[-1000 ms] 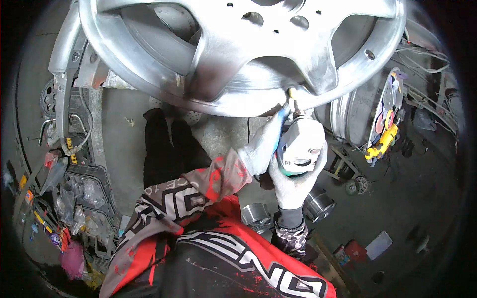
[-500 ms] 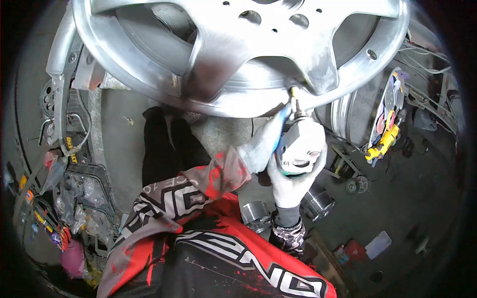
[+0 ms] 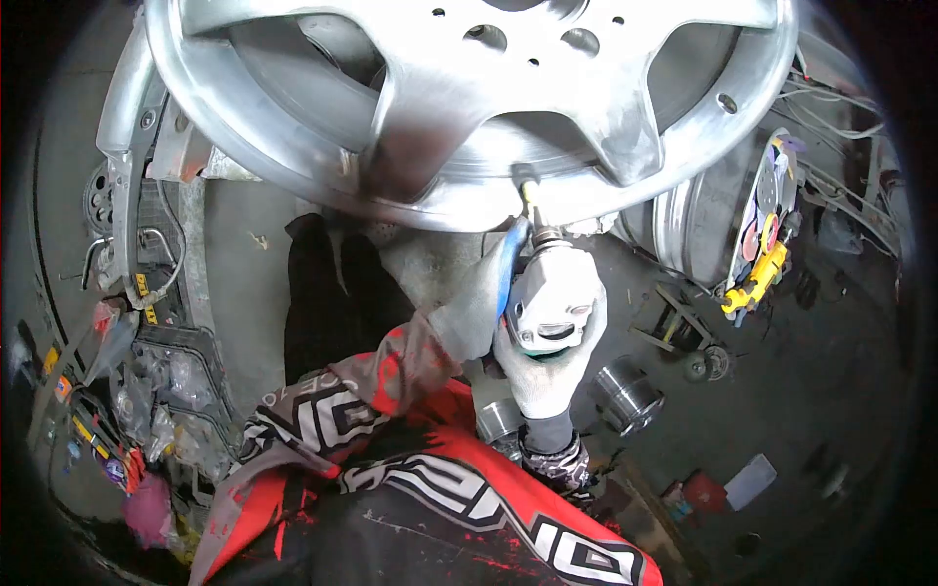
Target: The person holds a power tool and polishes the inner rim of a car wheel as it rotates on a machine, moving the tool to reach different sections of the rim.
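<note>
A large bare-metal wheel rim (image 3: pixel 586 205) fills the top of the view, with broad spokes and a dark patch on one of them. A white handheld power tool (image 3: pixel 555 298) points up at the rim, its narrow yellowish tip (image 3: pixel 530 190) at the inner edge of the lip between two spokes. My left hand (image 3: pixel 477 298), in a grey-white glove with blue at the fingers, wraps round the tool's front left side. Around the tool's body from below and the right closes my right hand (image 3: pixel 552 376), in a white glove.
Another wheel (image 3: pixel 699 220) stands at the right beside a yellow tool (image 3: pixel 757 281) and discs. Shiny metal cylinders (image 3: pixel 628 396) lie on the floor below. A metal frame (image 3: pixel 117 205) and bagged items (image 3: pixel 181 381) are at the left; cables run at the upper right.
Both hands and the tool have shifted left along the rim's lower edge, taking the tip away from the right spoke. The grip looks the same.
</note>
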Motion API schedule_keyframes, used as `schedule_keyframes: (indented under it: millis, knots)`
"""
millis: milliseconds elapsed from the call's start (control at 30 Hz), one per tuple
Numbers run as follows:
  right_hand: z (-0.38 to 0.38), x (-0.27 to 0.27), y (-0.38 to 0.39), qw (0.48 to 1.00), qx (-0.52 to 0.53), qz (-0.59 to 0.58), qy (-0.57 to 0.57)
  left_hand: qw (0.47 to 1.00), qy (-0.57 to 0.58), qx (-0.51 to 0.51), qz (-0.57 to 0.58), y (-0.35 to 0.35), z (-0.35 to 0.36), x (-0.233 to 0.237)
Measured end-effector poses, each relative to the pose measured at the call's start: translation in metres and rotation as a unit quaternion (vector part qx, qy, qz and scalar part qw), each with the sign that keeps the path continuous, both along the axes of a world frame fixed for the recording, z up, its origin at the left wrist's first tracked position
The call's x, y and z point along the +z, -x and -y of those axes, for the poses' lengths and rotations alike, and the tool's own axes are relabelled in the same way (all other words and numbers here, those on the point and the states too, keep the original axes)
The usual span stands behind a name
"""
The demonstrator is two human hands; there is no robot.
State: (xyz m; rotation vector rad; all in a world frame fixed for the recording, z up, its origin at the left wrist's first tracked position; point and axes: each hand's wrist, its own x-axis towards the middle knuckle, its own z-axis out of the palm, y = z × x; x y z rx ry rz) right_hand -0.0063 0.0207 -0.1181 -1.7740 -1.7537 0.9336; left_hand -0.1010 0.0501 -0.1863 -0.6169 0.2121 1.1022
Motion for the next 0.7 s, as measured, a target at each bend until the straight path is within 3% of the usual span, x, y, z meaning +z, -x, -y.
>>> schedule_keyframes:
  millis: [67, 100, 133, 200, 233, 333, 367, 400, 467, 500, 600, 633, 667, 700]
  knots:
    - [-0.003, 0.003, -0.001, 1.0, 0.017, 0.007, -0.002, 0.998, 0.033, 0.002, -0.048, -0.007, 0.0, -0.006]
    - [-0.006, 0.004, 0.0, 0.997, -0.056, -0.03, 0.041, 0.996, 0.025, 0.004, -0.08, -0.017, -0.001, -0.009]
    - [-0.01, 0.002, -0.007, 0.997, -0.062, -0.041, 0.026, 0.991, 0.046, -0.015, -0.122, -0.021, -0.01, -0.002]
    - [-0.017, 0.006, -0.005, 0.996, -0.082, -0.016, -0.005, 0.991, -0.005, -0.029, -0.128, -0.011, -0.027, 0.015]
    - [-0.019, 0.002, -0.008, 0.993, -0.101, -0.062, -0.004, 0.988, -0.008, -0.051, -0.146, -0.012, -0.031, 0.015]
    - [-0.006, 0.0, -0.001, 0.995, -0.081, -0.065, 0.006, 0.998, 0.005, 0.004, -0.068, -0.021, -0.012, -0.011]
    - [-0.002, 0.0, 0.002, 0.999, -0.029, -0.026, -0.001, 0.99, 0.026, 0.006, -0.139, -0.007, -0.006, 0.003]
    - [0.004, -0.005, 0.005, 0.998, -0.036, -0.04, 0.021, 0.984, -0.036, 0.019, -0.174, -0.007, 0.007, -0.014]
    - [0.017, -0.014, 0.012, 0.998, -0.023, -0.049, 0.024, 0.999, -0.029, 0.021, -0.034, 0.02, 0.015, -0.002]
    - [0.021, -0.018, 0.013, 0.998, -0.007, -0.053, 0.026, 0.992, -0.022, -0.008, -0.124, 0.028, 0.02, -0.001]
    - [0.02, -0.013, 0.016, 0.997, 0.01, -0.072, 0.038, 0.98, 0.044, -0.041, -0.19, 0.032, 0.026, 0.004]
    - [0.017, -0.009, 0.018, 0.997, 0.01, -0.071, 0.037, 0.974, 0.003, -0.025, -0.223, 0.021, 0.03, -0.015]
    - [0.011, -0.007, 0.019, 0.994, -0.041, -0.07, 0.071, 0.975, 0.002, -0.024, -0.222, 0.016, 0.024, -0.014]
    - [0.007, -0.004, 0.016, 0.988, -0.092, -0.067, 0.104, 0.956, -0.044, 0.004, -0.291, 0.007, 0.018, -0.012]
